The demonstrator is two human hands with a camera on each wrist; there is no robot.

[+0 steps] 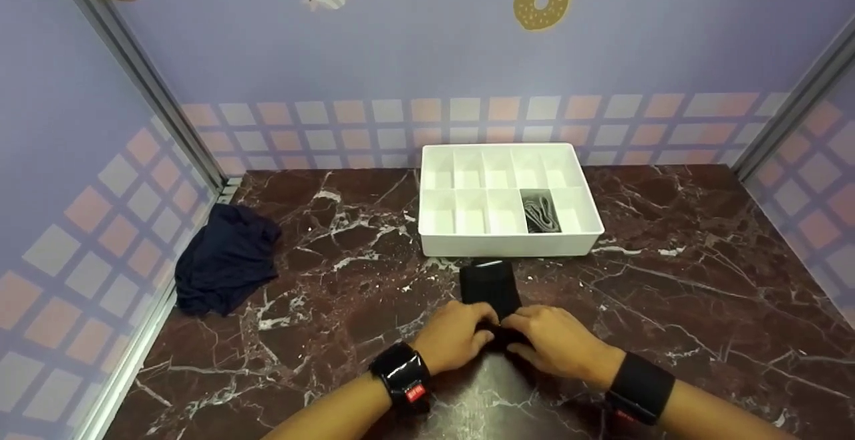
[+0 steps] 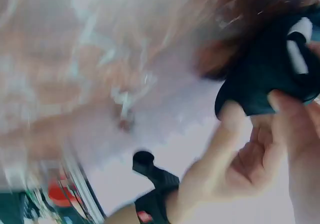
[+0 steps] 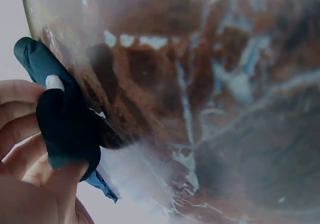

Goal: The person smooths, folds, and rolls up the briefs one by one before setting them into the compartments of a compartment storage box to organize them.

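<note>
Black sock (image 1: 491,290) — near end pinched under fingers (image 1: 486,333).

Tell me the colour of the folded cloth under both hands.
Black, or very dark navy: the folded cloth shows best in the head view.

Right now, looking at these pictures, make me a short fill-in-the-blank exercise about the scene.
1. Both hands grip a folded ____ cloth on the marble table.
2. The white organizer tray holds a rolled grey item in its ____ row.
3. A crumpled dark garment lies by the ____ wall.

Missing words: black; front; left
</note>
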